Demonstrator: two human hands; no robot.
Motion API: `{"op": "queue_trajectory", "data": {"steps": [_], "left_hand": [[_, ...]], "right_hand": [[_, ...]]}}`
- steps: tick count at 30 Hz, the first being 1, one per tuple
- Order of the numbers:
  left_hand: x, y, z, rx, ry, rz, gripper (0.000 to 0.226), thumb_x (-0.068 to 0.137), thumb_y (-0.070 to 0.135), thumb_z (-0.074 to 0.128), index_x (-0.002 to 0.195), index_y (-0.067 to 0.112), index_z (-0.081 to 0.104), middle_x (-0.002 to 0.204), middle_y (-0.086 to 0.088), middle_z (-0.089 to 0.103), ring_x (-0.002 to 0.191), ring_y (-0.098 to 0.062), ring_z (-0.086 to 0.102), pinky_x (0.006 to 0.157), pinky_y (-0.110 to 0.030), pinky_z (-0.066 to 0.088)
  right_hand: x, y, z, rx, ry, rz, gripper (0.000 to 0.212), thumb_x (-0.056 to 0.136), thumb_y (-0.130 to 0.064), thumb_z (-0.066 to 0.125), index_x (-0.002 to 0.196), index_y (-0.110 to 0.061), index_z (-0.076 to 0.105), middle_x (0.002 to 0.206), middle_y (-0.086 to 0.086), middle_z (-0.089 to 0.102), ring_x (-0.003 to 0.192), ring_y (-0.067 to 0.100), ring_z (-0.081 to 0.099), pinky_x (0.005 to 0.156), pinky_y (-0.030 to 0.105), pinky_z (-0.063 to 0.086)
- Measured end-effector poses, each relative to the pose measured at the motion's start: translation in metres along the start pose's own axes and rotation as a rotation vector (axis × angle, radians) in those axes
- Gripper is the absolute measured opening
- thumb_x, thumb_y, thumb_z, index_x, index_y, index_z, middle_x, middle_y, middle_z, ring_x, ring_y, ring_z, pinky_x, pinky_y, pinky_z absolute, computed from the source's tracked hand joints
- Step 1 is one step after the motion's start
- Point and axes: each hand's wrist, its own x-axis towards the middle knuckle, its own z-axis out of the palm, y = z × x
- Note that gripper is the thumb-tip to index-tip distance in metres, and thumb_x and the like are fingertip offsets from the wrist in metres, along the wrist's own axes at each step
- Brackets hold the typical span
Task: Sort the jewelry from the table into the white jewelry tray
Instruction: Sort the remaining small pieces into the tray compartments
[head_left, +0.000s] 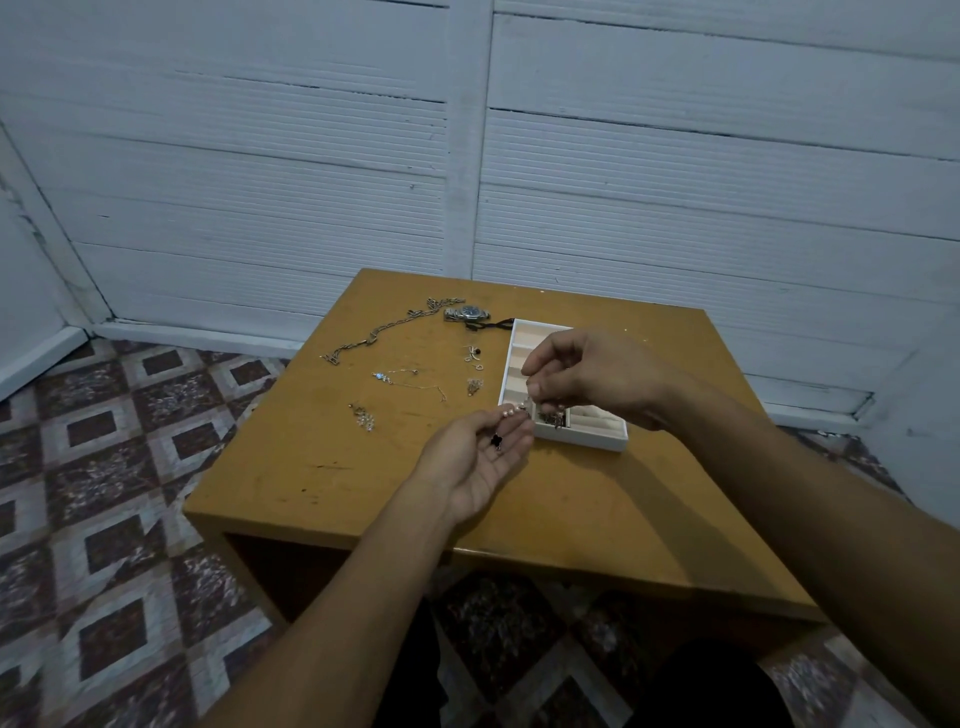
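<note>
Head view: L hand (475, 462) held palm-up, fingers relaxed, carrying black clover piece (497, 442) + pearl studs (508, 412). R hand (587, 379) pinching small metal piece (532, 404) just beyond L fingertips, above white jewelry tray (582, 437). Judged best: piece lowered into compartment before release, L palm held level.

A white wall (311, 156) of ribbed horizontal panels stands behind the far edge of the bench (363, 493), split by an upright post (462, 156). A white skirting board (197, 335) runs along its foot. The floor (104, 467), tiled in maroon-and-grey diamonds, shows left of the bench and beneath its near edge.
</note>
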Motion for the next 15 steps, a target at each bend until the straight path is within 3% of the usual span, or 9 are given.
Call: {"op": "queue_trajectory", "data": {"steps": [2, 4, 8, 12, 15], "left_hand": [[0.003, -0.001, -0.001, -0.033, 0.003, -0.019, 0.029, 0.098, 0.003, 0.042, 0.122, -0.007, 0.055, 0.119, -0.023, 0.064, 0.104, -0.026, 0.066, 0.08, -0.032, 0.057], [0.005, -0.002, -0.002, -0.075, 0.014, -0.031, 0.032, 0.099, 0.002, 0.042, 0.127, -0.009, 0.052, 0.123, -0.024, 0.062, 0.11, -0.027, 0.063, 0.075, -0.03, 0.06], [0.01, -0.001, -0.005, -0.137, 0.055, -0.013, 0.026, 0.098, 0.0, 0.042, 0.119, -0.009, 0.054, 0.099, -0.02, 0.066, 0.09, -0.025, 0.067, 0.066, -0.03, 0.061], [0.012, 0.002, -0.004, -0.17, 0.077, 0.005, 0.021, 0.099, 0.0, 0.041, 0.112, -0.009, 0.056, 0.097, -0.018, 0.065, 0.087, -0.022, 0.066, 0.075, -0.034, 0.059], [0.013, 0.003, -0.002, -0.194, 0.081, 0.022, 0.019, 0.099, -0.001, 0.041, 0.108, -0.008, 0.056, 0.095, -0.019, 0.066, 0.084, -0.021, 0.066, 0.071, -0.032, 0.06]], "right_hand": [[-0.003, -0.001, 0.003, -0.013, -0.009, 0.0, 0.017, 0.084, 0.012, 0.063, 0.098, 0.003, 0.063, 0.077, 0.015, 0.065, 0.06, 0.02, 0.063, 0.061, 0.025, 0.055], [-0.006, -0.002, 0.006, -0.022, -0.022, 0.004, 0.02, 0.083, 0.014, 0.063, 0.101, 0.006, 0.062, 0.078, 0.014, 0.066, 0.06, 0.019, 0.064, 0.062, 0.024, 0.056], [-0.013, -0.002, 0.009, -0.057, -0.057, -0.002, 0.024, 0.081, 0.014, 0.066, 0.103, 0.009, 0.063, 0.081, 0.015, 0.068, 0.064, 0.017, 0.065, 0.063, 0.022, 0.056], [-0.021, 0.001, 0.01, -0.131, -0.062, 0.008, 0.021, 0.08, 0.01, 0.069, 0.101, 0.006, 0.066, 0.084, 0.019, 0.069, 0.067, 0.016, 0.065, 0.066, 0.021, 0.056], [-0.027, 0.005, 0.015, -0.15, -0.052, 0.015, 0.018, 0.08, 0.011, 0.068, 0.097, 0.004, 0.068, 0.081, 0.018, 0.069, 0.064, 0.015, 0.065, 0.062, 0.02, 0.054]]}}
